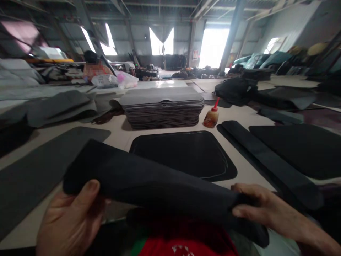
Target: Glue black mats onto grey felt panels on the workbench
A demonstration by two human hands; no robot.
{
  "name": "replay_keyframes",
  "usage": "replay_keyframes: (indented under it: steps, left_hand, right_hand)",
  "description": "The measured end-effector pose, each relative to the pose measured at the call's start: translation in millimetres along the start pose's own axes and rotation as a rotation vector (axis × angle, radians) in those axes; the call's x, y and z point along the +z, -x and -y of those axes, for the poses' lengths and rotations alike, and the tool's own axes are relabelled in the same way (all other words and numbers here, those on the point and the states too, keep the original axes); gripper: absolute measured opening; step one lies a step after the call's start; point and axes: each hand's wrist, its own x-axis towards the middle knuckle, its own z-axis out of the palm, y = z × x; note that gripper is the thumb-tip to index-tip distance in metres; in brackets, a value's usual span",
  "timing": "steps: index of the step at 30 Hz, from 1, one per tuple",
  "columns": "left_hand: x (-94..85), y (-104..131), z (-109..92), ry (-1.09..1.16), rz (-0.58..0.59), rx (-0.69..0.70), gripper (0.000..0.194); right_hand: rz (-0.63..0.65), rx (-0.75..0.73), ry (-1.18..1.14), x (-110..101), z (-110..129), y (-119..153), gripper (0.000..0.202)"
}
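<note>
Across the front, a long black fabric strip [157, 181] is held between both hands, its left end raised higher than its right. My left hand [74, 217] is closed on the left end, thumb on top. Around the right part my right hand [255, 206] pinches the same strip, fingers over its upper edge. Just beyond lies a flat black panel [181, 153] with rounded corners and a pale, shiny line near its right and lower edges. Behind that panel stands a glue bottle [211, 117] with a red nozzle and brownish contents.
A thick stack of grey sheets [162, 110] sits behind the panel. Folded dark strips [269, 160] and another black panel [301, 149] lie to the right; a grey panel [53, 156] lies left. Farther back are a black bag [234, 90] and a person [94, 67].
</note>
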Motion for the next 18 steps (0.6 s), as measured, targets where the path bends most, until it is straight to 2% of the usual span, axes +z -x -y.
replay_keyframes:
  steps: [3,7,9,12,15,18]
  left_hand:
    - [1.9,-10.0,-0.6,-0.068,-0.006,-0.019,0.053]
    - [-0.9,-14.3,11.3,-0.198,0.047,-0.186,0.062]
    - [-5.7,-16.8,18.6,-0.253,0.054,-0.205,0.065]
    - [-15.8,-24.6,26.9,-0.292,0.076,-0.177,0.061]
    - [-27.1,-34.5,30.9,-0.299,0.079,-0.121,0.053]
    - [-34.5,-42.8,31.8,-0.33,0.074,-0.039,0.045]
  right_hand:
    - [-0.094,0.041,-0.267,-13.0,-15.6,-6.2,0.038]
    - [-0.276,0.15,-0.5,-25.7,-22.0,-22.6,0.045]
    - [-0.411,0.115,-0.522,-29.0,-20.2,-35.3,0.053]
    - [-0.557,0.032,-0.487,-30.6,-17.9,-54.3,0.058]
    - [-0.621,0.011,-0.45,-29.5,-18.1,-65.9,0.058]
    - [-0.62,-0.006,-0.463,-29.4,-19.1,-70.4,0.057]
